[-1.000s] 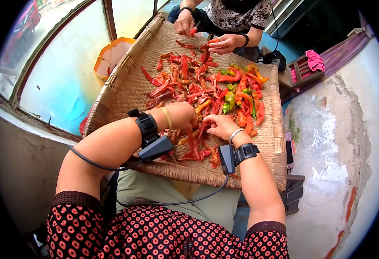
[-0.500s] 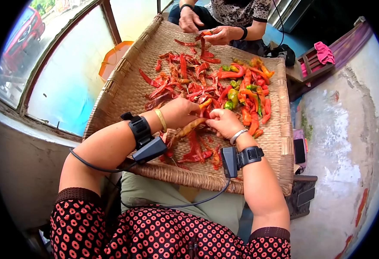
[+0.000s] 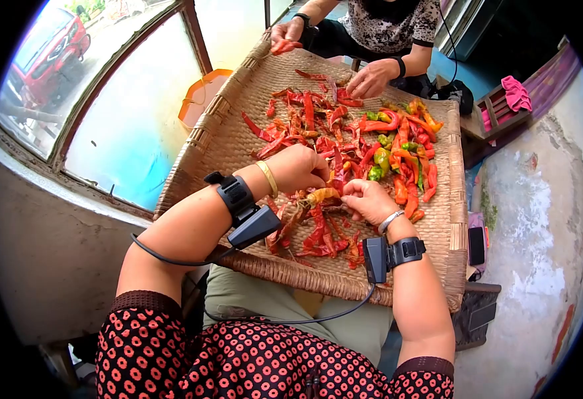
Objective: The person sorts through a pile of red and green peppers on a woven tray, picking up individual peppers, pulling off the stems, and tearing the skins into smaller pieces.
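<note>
My left hand (image 3: 297,171) is closed, its thumb and fingers pinching a red chili pepper (image 3: 338,169) that stands up between my hands. Opposite it, my right hand (image 3: 370,201) has its fingertips pressed together at the same chili, just beside a withered yellow-orange chili (image 3: 323,195); the exact grip is partly hidden. Below both hands lie torn, dried red chilies (image 3: 319,234). Under everything is a woven tray (image 3: 431,266), its near edge over my lap. Fresher red, orange and green chilies (image 3: 408,156) are heaped to the right.
Across the tray a co-worker's one hand (image 3: 369,78) touches red chilies, and the other (image 3: 287,31) holds red pieces near the far left corner. An orange-rimmed container (image 3: 186,110) stands left by the window. A phone (image 3: 477,246) lies to the right.
The view has shifted, so the tray appears farther right. My hands have drawn slightly apart, with a red chili now upright between them. The co-worker's hands have separated, one moving to the corner.
</note>
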A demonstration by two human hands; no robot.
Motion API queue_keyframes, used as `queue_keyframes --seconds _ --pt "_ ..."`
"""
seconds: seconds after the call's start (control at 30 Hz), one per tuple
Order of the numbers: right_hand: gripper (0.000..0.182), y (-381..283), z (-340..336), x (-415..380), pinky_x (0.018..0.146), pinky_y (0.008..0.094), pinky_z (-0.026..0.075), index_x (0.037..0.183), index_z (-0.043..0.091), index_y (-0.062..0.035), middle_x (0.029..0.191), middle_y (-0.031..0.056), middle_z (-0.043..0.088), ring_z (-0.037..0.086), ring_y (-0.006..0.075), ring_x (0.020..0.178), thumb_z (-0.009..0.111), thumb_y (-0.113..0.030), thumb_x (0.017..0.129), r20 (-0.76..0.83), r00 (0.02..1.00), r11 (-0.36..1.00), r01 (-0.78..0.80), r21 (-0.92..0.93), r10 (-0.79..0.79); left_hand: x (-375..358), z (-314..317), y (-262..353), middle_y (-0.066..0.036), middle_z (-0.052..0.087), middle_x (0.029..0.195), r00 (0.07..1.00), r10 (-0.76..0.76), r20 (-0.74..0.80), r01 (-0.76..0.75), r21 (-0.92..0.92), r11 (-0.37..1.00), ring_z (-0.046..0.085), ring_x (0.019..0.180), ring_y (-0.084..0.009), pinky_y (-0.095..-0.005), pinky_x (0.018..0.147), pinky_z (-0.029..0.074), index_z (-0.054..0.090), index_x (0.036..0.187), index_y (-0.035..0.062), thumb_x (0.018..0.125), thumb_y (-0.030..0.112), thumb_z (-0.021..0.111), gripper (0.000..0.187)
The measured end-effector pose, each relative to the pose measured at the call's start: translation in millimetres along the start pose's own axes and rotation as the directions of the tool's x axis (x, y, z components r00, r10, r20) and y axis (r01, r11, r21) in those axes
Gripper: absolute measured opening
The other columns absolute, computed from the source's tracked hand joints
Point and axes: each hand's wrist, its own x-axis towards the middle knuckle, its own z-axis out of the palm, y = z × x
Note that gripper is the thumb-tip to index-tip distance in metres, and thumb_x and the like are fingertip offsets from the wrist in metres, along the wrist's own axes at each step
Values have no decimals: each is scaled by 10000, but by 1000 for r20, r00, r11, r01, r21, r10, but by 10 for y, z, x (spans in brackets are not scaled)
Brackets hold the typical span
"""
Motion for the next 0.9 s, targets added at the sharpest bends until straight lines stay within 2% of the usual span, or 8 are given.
queue_keyframes --seconds 0.13,0.23,0.4,0.47,0.63,0.77,0.8,0.9 --pt "115 52 -44 17 445 235 437 826 566 -16 648 33 557 517 91 472 564 -115 768 -39 998 998 -44 45 46 -15 -48 -39 -95 595 712 994 24 -106 2 234 972 572 674 -258 -341 629 457 635 778 67 666 102 623 119" --pt "119 113 -60 24 451 232 436 827 575 -16 641 30 563 530 98 473 556 -116 765 -97 993 998 -64 -24 61 -30 -124 -53 -80 614 718 969 123 -213 -66 257 964 586 690 -242 -340 643 471 646 786 76 658 111 618 136" --pt "184 124 -18 41 498 235 450 899 585 -12 697 40 592 570 113 525 568 -133 761 -148 987 994 52 -97 -67 -17 -216 -9 -89 585 727 965 75 -250 -45 122 991 575 672 -220 -301 620 458 620 790 46 682 69 624 111" --pt "193 102 -9 41 505 239 454 907 585 -11 708 45 595 574 116 533 571 -134 759 -126 990 992 53 -114 -67 -23 -276 37 -81 576 722 859 88 -505 -89 22 996 563 647 -182 -280 600 454 607 790 32 700 35 614 90" --pt "224 57 -6 13 525 252 464 932 583 -5 738 58 598 578 121 563 578 -139 752 -61 998 988 24 -152 -34 -150 -757 -19 -53 587 753 390 247 -887 -45 249 967 547 643 -102 -205 566 446 613 819 26 722 16 617 97" --pt "231 24 -5 -6 537 249 471 944 578 3 748 61 600 573 124 562 571 -127 753 -29 999 983 19 -182 -24 -206 -1074 -841 -108 576 814 65 -183 -981 167 -171 971 573 712 -232 -314 665 467 582 905 14 755 109 592 178" --pt "231 18 1 -11 537 249 471 944 578 3 748 61 600 573 124 562 571 -127 753 -28 999 983 17 -182 -23 -251 -1079 -806 -125 574 839 57 -97 -994 511 -54 858 558 791 -277 -363 739 441 552 958 -5 750 111 586 241" --pt "251 1 19 -13 545 258 465 969 570 -1 735 66 597 570 126 556 574 -132 755 -36 999 982 15 -189 -22 -199 -858 -638 -129 578 842 196 -33 -980 444 59 894 541 852 -284 -381 790 422 549 971 4 747 122 588 256"
